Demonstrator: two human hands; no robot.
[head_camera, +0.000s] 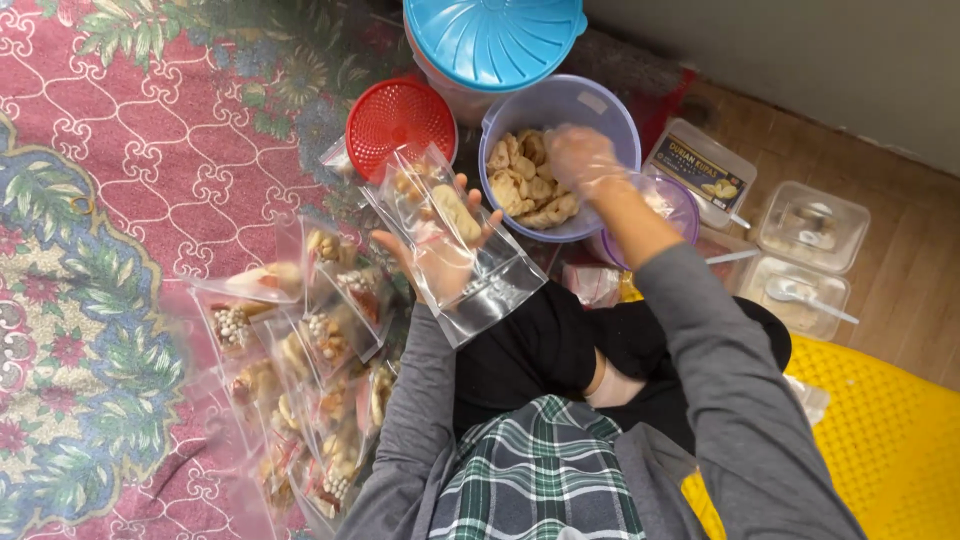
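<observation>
Head view: a clear plastic bag (455, 245) of snacks is clamped in the left hand (430, 250); the gloved right hand (585, 160) is reached into the lilac bowl (610, 110) of crackers (525, 185), its grip blurred and indeterminable

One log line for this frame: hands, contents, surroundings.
left hand: holds clear bag | right hand: gloved, in snack bowl | filled bags: on rug

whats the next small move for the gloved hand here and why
Probably lift a piece and carry it to the clear bag: the right hand is down in the bowl of pale snacks, while the left hand holds the bag beside it.
</observation>
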